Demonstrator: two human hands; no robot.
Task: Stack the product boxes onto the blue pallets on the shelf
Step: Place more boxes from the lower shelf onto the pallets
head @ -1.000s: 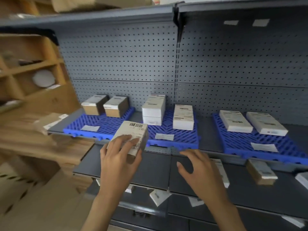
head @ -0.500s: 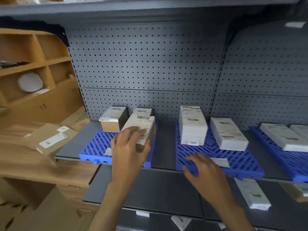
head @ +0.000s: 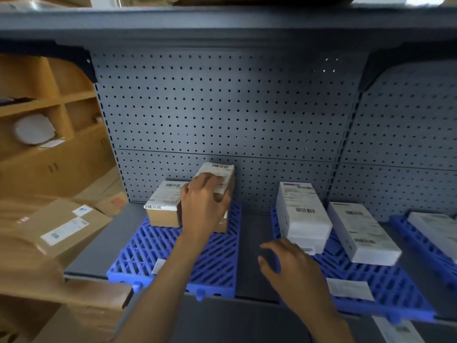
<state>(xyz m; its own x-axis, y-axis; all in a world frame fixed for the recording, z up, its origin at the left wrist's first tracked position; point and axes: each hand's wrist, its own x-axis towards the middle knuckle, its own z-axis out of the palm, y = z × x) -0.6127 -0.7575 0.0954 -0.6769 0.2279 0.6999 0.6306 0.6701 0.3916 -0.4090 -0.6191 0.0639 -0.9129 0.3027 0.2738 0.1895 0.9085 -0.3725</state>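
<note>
My left hand (head: 205, 206) grips a brown box (head: 218, 178) with a white barcode label on top. My fingers are curled over the near end of the box, so most of it sticks out past my knuckles toward the pegboard (head: 222, 107). It sits high at the back right of the left blue pallet (head: 173, 258), above a second brown box (head: 223, 225) of which only a corner shows under my palm. I cannot tell whether the two touch, because my hand hides the seam. Just beside them on the left stands another brown box with a label (head: 164, 206).

My right hand (head: 291, 271) holds nothing. Its fingers are loosely spread over the bare gray shelf (head: 252, 233) between the left pallet and the middle pallet (head: 385, 288), near a stack of white boxes (head: 301, 216).
</note>
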